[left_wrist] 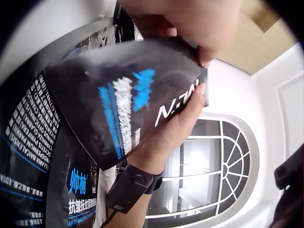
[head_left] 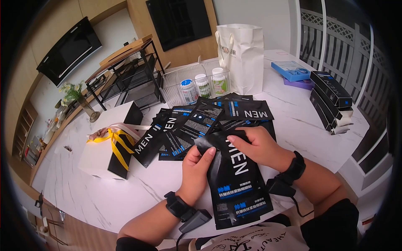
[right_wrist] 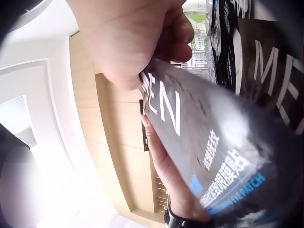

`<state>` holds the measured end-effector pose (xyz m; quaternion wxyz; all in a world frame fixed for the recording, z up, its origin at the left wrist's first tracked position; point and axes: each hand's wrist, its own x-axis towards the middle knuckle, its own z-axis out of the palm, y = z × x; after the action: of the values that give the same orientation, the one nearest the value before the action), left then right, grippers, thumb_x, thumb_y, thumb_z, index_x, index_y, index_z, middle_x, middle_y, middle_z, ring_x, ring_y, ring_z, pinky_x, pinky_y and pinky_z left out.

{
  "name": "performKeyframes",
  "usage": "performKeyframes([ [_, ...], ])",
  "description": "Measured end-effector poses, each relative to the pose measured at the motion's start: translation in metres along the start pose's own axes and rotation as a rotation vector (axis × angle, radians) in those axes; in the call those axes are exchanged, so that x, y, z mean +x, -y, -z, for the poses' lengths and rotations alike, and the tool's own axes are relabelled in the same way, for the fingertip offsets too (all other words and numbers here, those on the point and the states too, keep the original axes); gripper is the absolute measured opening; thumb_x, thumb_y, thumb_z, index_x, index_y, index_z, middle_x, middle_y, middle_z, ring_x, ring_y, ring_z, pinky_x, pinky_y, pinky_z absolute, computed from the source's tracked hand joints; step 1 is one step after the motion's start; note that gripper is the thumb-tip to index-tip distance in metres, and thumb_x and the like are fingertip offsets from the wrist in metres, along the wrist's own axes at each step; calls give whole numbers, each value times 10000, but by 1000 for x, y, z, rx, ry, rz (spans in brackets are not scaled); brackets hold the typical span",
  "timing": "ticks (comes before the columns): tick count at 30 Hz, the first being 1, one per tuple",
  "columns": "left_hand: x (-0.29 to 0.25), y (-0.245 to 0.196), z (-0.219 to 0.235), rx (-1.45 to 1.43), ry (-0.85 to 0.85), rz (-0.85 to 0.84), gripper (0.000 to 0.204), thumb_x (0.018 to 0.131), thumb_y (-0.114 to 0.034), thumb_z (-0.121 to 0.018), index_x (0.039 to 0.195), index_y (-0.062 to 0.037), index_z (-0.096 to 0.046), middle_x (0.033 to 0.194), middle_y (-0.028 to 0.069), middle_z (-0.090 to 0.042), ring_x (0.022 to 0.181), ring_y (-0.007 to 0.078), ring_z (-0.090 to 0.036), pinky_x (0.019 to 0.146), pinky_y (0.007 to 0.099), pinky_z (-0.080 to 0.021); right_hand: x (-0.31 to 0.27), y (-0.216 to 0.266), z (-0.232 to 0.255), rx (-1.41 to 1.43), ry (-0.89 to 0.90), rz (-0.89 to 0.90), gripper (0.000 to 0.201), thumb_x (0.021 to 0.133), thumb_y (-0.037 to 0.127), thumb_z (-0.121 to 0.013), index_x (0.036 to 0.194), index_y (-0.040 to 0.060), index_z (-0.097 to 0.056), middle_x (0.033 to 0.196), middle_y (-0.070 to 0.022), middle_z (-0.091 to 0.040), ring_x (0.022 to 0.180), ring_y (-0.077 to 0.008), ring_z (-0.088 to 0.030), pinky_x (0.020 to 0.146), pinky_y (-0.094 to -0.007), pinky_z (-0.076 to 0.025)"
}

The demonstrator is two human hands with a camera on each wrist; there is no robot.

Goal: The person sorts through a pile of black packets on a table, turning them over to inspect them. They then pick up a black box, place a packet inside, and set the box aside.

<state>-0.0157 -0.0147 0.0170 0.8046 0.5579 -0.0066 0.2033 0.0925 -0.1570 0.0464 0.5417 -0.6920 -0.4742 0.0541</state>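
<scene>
A black foil eye-patch packet (head_left: 234, 178) printed "MEN" is held upright between both hands over the near table edge. My left hand (head_left: 196, 169) pinches its top edge at the left, thumb in front. At the right of the same edge, my right hand (head_left: 264, 146) pinches with its thumb on the face. Both wrist views show the packet (left_wrist: 109, 104) bowed, with thumbs close together at its top. Another packet (head_left: 253, 205) shows from under its lower end. Beyond the hands, similar black packets (head_left: 188, 129) lie in an overlapping pile.
Left of the pile is a white-and-black box (head_left: 98, 154) with a yellow ribbon (head_left: 117, 144). Behind stand a clear bin (head_left: 167, 90) of bottles, a white paper bag (head_left: 247, 62) and a black rack (head_left: 146, 79). At right lie a blue box (head_left: 291, 71) and black cartons (head_left: 331, 96).
</scene>
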Motion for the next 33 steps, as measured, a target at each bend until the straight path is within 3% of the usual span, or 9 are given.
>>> performKeyframes([
  [5, 0, 9, 2, 40, -23, 49, 156, 869, -114, -549, 1000, -33, -572, 900, 17, -619, 774, 46, -560, 692, 185, -452, -2, 3, 6, -79, 180, 188, 271, 873, 234, -540, 760, -8, -584, 555, -31, -511, 521, -53, -445, 470, -233, -367],
  [8, -3, 2, 1, 6, 1, 38, 162, 868, -114, -549, 1004, -28, -570, 912, 20, -620, 791, 51, -563, 710, 186, -450, 1, -3, 2, 258, -30, -130, 399, 905, 290, -494, 667, -24, -561, 557, 18, -516, 520, -25, -450, 456, -223, -378],
  [13, -5, 0, -3, 0, 19, 49, 166, 870, -112, -545, 1007, -22, -569, 913, 26, -623, 796, 59, -570, 700, 184, -455, -1, -5, -3, 231, -56, -121, 380, 908, 267, -489, 670, -19, -563, 555, 25, -517, 531, -14, -447, 453, -218, -376],
  [16, -3, 6, 1, 53, 47, 55, 164, 870, -110, -546, 1005, -21, -569, 894, 19, -621, 761, 50, -563, 675, 180, -452, -5, -2, 0, 174, 44, 57, 331, 887, 214, -532, 650, -15, -551, 556, 37, -505, 534, -8, -417, 448, -211, -351],
  [19, -3, 7, 2, 67, 80, 81, 176, 871, -111, -544, 1022, -22, -562, 892, 13, -616, 747, 43, -551, 677, 187, -449, -3, 2, 0, 203, -50, -18, 354, 889, 235, -530, 634, -10, -543, 546, 42, -484, 530, -8, -403, 447, -206, -346],
  [22, -3, -1, -3, -86, 70, 85, 213, 868, -125, -546, 1060, -32, -544, 927, 16, -613, 801, 41, -541, 723, 204, -441, 5, -10, 1, 357, -96, -179, 361, 907, 286, -493, 695, 2, -559, 595, 54, -494, 562, -5, -424, 483, -188, -363],
  [26, -4, 6, 1, 48, 142, 192, 205, 865, -118, -554, 1051, -30, -549, 952, 18, -612, 822, 46, -544, 735, 200, -435, 8, 0, 5, 639, -147, -393, 319, 911, 290, -485, 805, 5, -583, 699, 50, -538, 622, -4, -460, 553, -167, -393],
  [30, 0, 9, 1, -34, 9, 69, 166, 866, -104, -553, 1010, -25, -565, 947, 20, -617, 825, 50, -552, 736, 198, -439, 5, -16, 0, 527, -6, -229, 278, 884, 271, -537, 907, -2, -586, 829, 15, -591, 733, -19, -503, 633, -177, -424],
  [33, 0, 1, -2, -14, -45, 31, 165, 863, -102, -555, 1009, -27, -566, 945, 24, -621, 829, 55, -557, 737, 200, -443, 0, -7, -7, 320, 72, -143, 216, 856, 217, -569, 925, 13, -586, 789, 3, -604, 697, -38, -515, 613, -198, -426],
])
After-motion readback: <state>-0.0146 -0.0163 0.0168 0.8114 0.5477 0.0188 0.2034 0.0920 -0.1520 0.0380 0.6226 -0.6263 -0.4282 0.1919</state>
